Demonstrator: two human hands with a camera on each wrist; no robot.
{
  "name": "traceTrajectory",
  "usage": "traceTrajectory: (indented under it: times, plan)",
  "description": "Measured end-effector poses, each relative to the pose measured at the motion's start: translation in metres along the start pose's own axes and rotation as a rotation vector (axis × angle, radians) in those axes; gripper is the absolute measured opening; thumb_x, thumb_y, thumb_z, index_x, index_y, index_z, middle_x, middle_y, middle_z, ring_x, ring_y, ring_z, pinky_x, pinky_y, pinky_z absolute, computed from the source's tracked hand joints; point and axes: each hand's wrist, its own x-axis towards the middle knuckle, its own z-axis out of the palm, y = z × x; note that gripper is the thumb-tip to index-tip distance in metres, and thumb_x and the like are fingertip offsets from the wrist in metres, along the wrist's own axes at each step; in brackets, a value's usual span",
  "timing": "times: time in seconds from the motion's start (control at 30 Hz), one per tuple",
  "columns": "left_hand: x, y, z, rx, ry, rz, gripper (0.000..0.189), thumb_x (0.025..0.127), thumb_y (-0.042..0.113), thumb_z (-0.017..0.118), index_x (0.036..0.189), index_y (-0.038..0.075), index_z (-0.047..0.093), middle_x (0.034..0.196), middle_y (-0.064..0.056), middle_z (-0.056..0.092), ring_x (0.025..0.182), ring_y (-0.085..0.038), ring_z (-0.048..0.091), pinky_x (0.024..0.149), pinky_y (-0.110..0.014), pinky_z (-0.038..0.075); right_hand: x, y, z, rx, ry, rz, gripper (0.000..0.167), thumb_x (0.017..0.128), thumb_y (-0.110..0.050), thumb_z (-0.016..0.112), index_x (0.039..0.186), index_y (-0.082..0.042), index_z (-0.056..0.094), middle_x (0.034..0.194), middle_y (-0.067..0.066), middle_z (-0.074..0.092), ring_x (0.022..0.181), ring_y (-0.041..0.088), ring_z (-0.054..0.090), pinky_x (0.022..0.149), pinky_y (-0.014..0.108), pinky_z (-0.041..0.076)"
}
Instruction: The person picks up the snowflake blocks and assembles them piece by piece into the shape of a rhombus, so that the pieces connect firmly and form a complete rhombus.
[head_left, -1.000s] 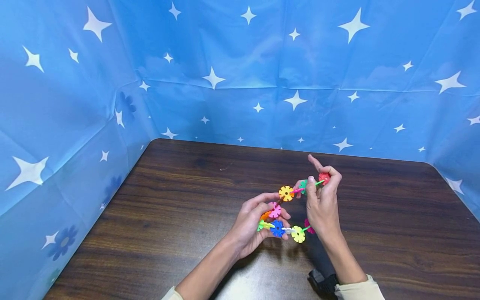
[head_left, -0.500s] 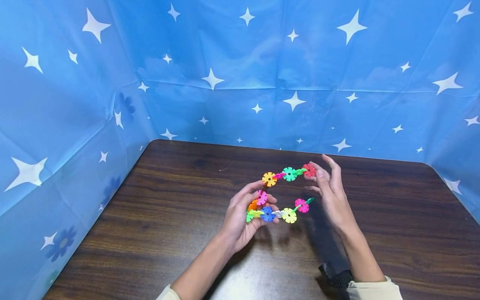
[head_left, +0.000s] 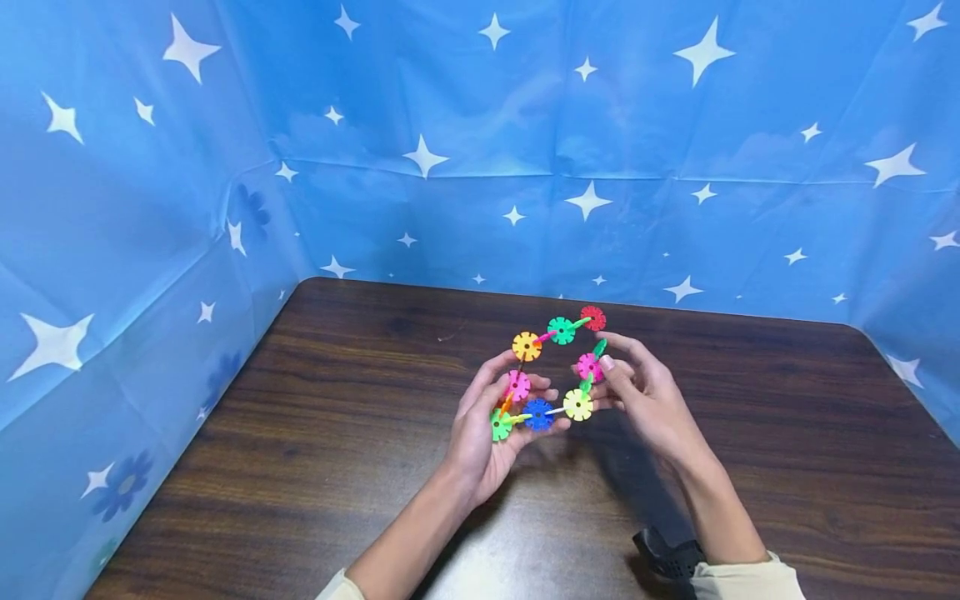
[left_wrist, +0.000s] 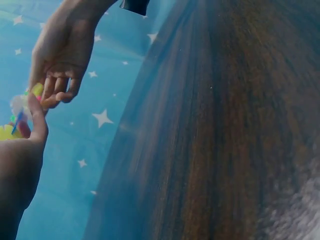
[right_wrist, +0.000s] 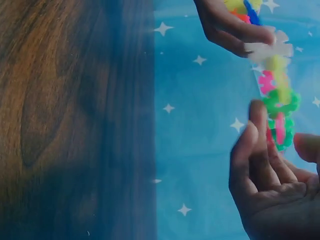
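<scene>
A chain of colourful notched plastic snowflake discs [head_left: 537,414] is held above the table, bent into a nearly closed ring. My left hand [head_left: 476,437] grips its lower left side, thumb near a pink disc [head_left: 516,385] and fingers behind. At the right side, my right hand [head_left: 651,408] pinches the chain by another pink disc [head_left: 588,367]. One end is a red disc [head_left: 592,318]; a dark green disc [head_left: 601,348] forms the other, close below it, with a small gap between. In the right wrist view, white, yellow and green discs run between both hands.
Under the hands lies a dark wood-grain table [head_left: 337,400]. Blue cloth with white stars [head_left: 450,100] surrounds its back and sides. A black device [head_left: 667,554] sits by the right sleeve [head_left: 746,579].
My right hand has let go of the red end and now pinches the pink disc near the other end. That end has swung up towards the red disc. The whole chain has shifted slightly left.
</scene>
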Motion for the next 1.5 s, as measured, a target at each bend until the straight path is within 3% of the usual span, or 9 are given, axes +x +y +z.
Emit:
traceTrajectory:
  times: [0.07,0.17,0.5,0.87,1.1,1.33,1.5]
  plan:
    - [-0.0004,-0.0008,0.0001,0.01,-0.006,-0.002,0.033,0.117,0.015,0.032,0.147,0.017,0.046,0.113,-0.005,0.071,0.108,-0.023,0.072,0.088,-0.048,0.068,0.0003,-0.0003,0.0004,-0.018,0.036,-0.012,0.048,0.116,-0.019,0.049,0.158,0.004,0.043,0.092,-0.01,0.075,0.081,0.005,0.073,0.078,0.024,0.066]
    - [-0.0014,-0.0011,0.0006,0.036,-0.017,-0.007,0.035,0.117,0.017,0.03,0.148,0.017,0.047,0.116,-0.004,0.07,0.107,-0.022,0.072,0.086,-0.046,0.068,0.0008,-0.0008,0.0011,-0.034,0.076,-0.021,0.048,0.116,-0.019,0.05,0.154,0.009,0.047,0.085,-0.014,0.073,0.078,0.003,0.07,0.075,0.022,0.064]
    - [-0.0026,-0.0018,0.0018,0.078,-0.026,-0.016,0.037,0.117,0.016,0.033,0.15,0.017,0.047,0.118,-0.004,0.07,0.102,-0.021,0.071,0.085,-0.045,0.067,0.0015,-0.0015,0.0012,-0.012,0.099,-0.042,0.05,0.116,-0.019,0.048,0.155,0.012,0.044,0.083,-0.018,0.074,0.077,0.002,0.069,0.071,0.021,0.062]
    - [-0.0038,-0.0023,0.0033,0.111,-0.041,-0.022,0.036,0.115,0.017,0.038,0.15,0.017,0.047,0.116,-0.004,0.071,0.1,-0.02,0.07,0.082,-0.043,0.068,0.001,-0.0014,0.0006,0.148,0.094,0.025,0.062,0.115,-0.026,0.05,0.168,-0.005,0.023,0.087,-0.012,0.076,0.075,0.004,0.065,0.068,0.021,0.058]
    - [-0.004,-0.0021,0.003,0.115,-0.044,-0.014,0.038,0.115,0.016,0.037,0.152,0.015,0.047,0.115,-0.004,0.071,0.101,-0.019,0.07,0.082,-0.041,0.068,0.0006,-0.0014,0.001,0.197,0.091,0.032,0.058,0.115,-0.021,0.049,0.166,-0.007,0.027,0.091,-0.011,0.078,0.078,0.005,0.066,0.067,0.022,0.056]
    - [-0.0041,-0.0018,0.0033,0.121,-0.045,-0.011,0.038,0.115,0.016,0.037,0.152,0.015,0.047,0.114,-0.003,0.072,0.1,-0.018,0.071,0.081,-0.04,0.068,0.0002,0.0005,-0.0032,0.163,0.086,0.008,0.057,0.114,-0.027,0.053,0.167,-0.028,0.033,0.086,-0.007,0.069,0.074,0.012,0.065,0.068,0.026,0.058]
    - [-0.0039,-0.0017,0.0036,0.115,-0.042,-0.014,0.038,0.115,0.015,0.037,0.151,0.014,0.047,0.113,-0.004,0.073,0.098,-0.018,0.071,0.08,-0.04,0.068,0.0009,0.0019,-0.0035,0.141,0.101,-0.006,0.049,0.115,-0.026,0.053,0.162,-0.03,0.041,0.085,-0.006,0.066,0.071,0.011,0.065,0.067,0.025,0.059]
